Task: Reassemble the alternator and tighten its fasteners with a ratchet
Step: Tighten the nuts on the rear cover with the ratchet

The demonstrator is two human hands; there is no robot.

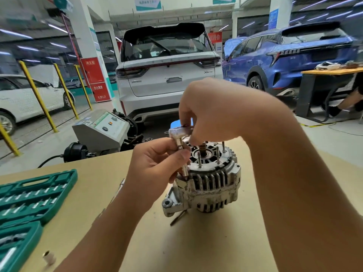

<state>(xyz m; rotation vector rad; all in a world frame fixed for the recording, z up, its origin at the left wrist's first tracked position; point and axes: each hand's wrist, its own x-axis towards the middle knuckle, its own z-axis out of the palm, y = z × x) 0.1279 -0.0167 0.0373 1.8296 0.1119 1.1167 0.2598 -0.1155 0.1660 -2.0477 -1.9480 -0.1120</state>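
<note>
1. The alternator sits on the tan bench, near the middle, with its finned silver housing upright and the bearing end facing up.
2. Several thin studs stand up from the top face around the central shaft.
3. The ratchet stands over the left edge of the alternator – its head is at the top, and a long socket extension runs down from it to the rim of the housing.
4. The left hand grips the extension, fingers and thumb curled around its shaft.
5. The right hand reaches in from above and pinches the ratchet head with curled fingers; the handle is hidden behind that hand.
6. A slim dark metal rod lies on the bench, poking out from under the mounting ear at the alternator's lower left.
7. At the left edge of the bench lies an open green socket case with rows of silver sockets, and a loose socket lies just beside its lower part.
8. Beyond the bench stand a grey test machine, a white car seen from the rear, and a blue car.
</note>
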